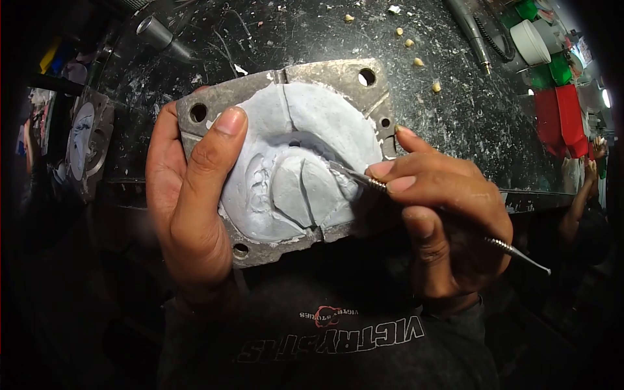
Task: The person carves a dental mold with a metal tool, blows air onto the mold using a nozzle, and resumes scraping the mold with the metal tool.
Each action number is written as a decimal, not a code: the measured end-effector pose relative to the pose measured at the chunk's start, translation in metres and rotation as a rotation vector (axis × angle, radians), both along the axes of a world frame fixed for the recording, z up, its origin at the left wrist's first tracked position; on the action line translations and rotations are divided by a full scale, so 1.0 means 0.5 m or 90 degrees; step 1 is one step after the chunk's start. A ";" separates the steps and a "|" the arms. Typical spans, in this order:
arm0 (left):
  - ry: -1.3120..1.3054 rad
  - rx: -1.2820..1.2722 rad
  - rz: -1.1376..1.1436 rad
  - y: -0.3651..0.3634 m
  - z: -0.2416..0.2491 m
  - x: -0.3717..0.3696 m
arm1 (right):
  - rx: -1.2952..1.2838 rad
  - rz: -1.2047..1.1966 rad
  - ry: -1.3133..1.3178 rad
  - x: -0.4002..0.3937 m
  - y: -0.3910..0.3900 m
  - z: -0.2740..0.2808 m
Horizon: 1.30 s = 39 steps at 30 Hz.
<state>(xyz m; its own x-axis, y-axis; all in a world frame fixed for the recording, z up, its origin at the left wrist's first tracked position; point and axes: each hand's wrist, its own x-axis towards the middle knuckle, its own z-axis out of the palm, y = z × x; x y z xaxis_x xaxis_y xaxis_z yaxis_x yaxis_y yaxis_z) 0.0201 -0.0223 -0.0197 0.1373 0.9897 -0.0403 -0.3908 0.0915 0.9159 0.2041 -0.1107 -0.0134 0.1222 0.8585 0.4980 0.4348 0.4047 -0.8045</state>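
Note:
My left hand [195, 175] grips a grey metal dental flask half [325, 71] by its left side, thumb across the top face. White plaster [338, 107] fills the flask, with a raised horseshoe ridge, a rounded centre mound and grooves running through it. My right hand [455, 201] pinches a thin double-ended metal carver [513, 249] with ridged grips. One tip of the carver touches the plaster beside the mound's upper right edge; the other end sticks out below the hand. My right index finger rests near the flask's right edge.
On the scratched black bench [292, 39] lie a metal cylinder [155, 32], several small yellowish pieces [418, 62] and a corded handpiece [469, 29]. A white tub [529, 42] and red container [560, 120] stand right. Another flask half [97, 143] is left. Another person's arm [578, 201] shows far right.

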 end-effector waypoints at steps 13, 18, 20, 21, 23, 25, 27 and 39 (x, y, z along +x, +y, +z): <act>-0.004 -0.005 -0.013 0.000 0.002 -0.002 | 0.082 -0.021 -0.141 -0.011 0.007 0.003; -0.007 -0.015 0.004 -0.003 0.004 0.003 | 0.022 0.032 -0.154 0.002 0.009 0.021; -0.006 -0.013 0.003 -0.003 0.005 0.002 | 0.023 0.028 -0.150 0.000 0.007 0.020; -0.003 -0.013 0.002 -0.002 0.006 0.002 | 0.024 0.025 -0.147 -0.001 0.007 0.019; 0.001 -0.013 -0.001 -0.001 0.006 0.002 | 0.044 0.020 -0.143 -0.005 0.008 0.011; -0.002 -0.003 -0.013 0.000 0.004 0.000 | 0.063 0.014 -0.139 -0.004 0.007 0.010; 0.000 -0.002 -0.015 0.002 0.002 -0.004 | 0.023 0.009 -0.122 0.001 0.004 0.014; 0.004 -0.003 0.001 0.000 0.004 0.002 | 0.016 -0.052 0.027 -0.017 -0.007 -0.004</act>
